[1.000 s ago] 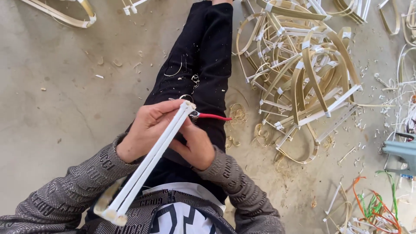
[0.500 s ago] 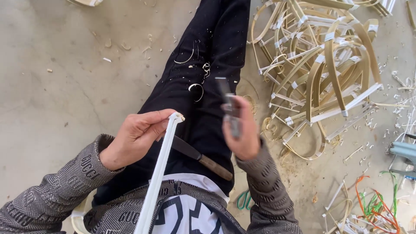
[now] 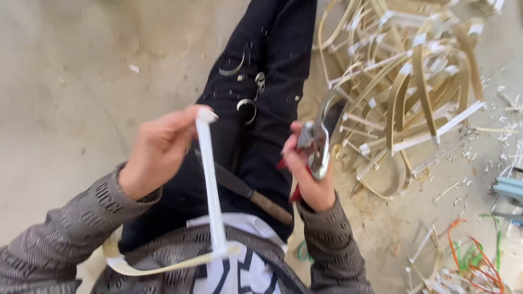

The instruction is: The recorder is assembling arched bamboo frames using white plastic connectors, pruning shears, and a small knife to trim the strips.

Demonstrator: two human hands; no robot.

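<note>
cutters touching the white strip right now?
No. The cutters in the right hand are clear of the strip held by the left hand.

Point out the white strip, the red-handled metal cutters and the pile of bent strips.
white strip (image 3: 210,179), head view, middle of its straight length
red-handled metal cutters (image 3: 318,142), head view, metal head
pile of bent strips (image 3: 414,92), head view, a tan strip

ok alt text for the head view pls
Seen from above, a seated person's left hand holds a long white strip by its top end while the right hand grips red-handled cutters. A heap of bent white and tan strips lies on the concrete floor.
</note>
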